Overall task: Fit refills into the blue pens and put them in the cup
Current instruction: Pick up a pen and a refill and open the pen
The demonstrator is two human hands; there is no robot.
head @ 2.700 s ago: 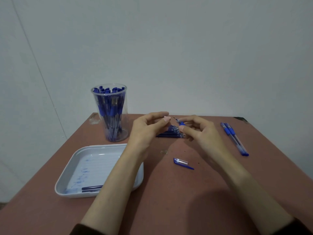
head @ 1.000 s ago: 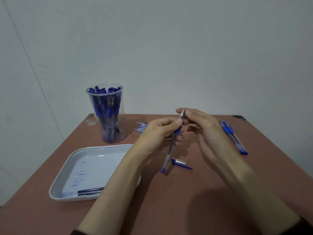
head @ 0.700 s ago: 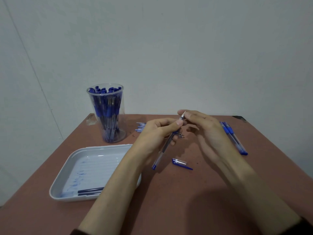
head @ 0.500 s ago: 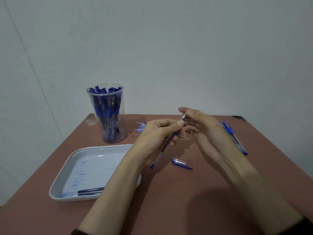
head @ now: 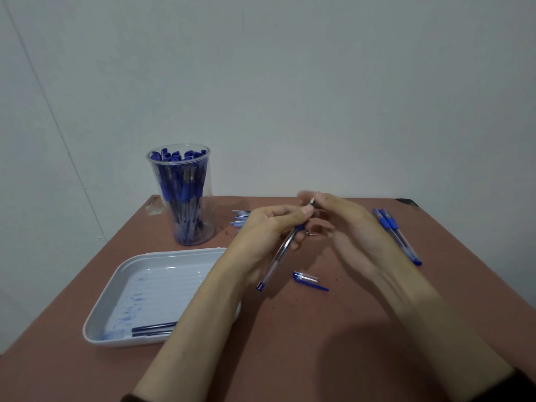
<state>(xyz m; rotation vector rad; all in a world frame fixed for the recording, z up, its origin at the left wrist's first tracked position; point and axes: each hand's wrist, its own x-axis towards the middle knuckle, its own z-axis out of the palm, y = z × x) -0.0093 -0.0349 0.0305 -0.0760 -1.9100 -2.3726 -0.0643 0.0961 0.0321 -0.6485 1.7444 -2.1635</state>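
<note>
My left hand point(head: 265, 232) grips a blue pen point(head: 277, 258) by its upper part, barrel slanting down toward me, silver tip pointing up. My right hand point(head: 345, 227) is blurred, its fingertips at the pen's tip; whether they pinch it I cannot tell. A blue pen cap point(head: 307, 280) lies on the table just below the hands. A clear cup point(head: 182, 198) packed with several blue pens stands at the back left. A bundle of refills point(head: 239, 219) lies behind my left hand, partly hidden. Two capped pens point(head: 394, 233) lie at the right.
A white tray point(head: 145, 291) with blue ink stains holds two dark refills point(head: 153, 328) near its front edge, under my left forearm. Small metal tips point(head: 309, 234) lie between the hands. The brown table point(head: 290, 343) ends at a grey wall behind.
The pen has been raised from the refill pile and tilted, its lower end swinging left toward me. My right hand has shifted at the tip and is now blurred.
</note>
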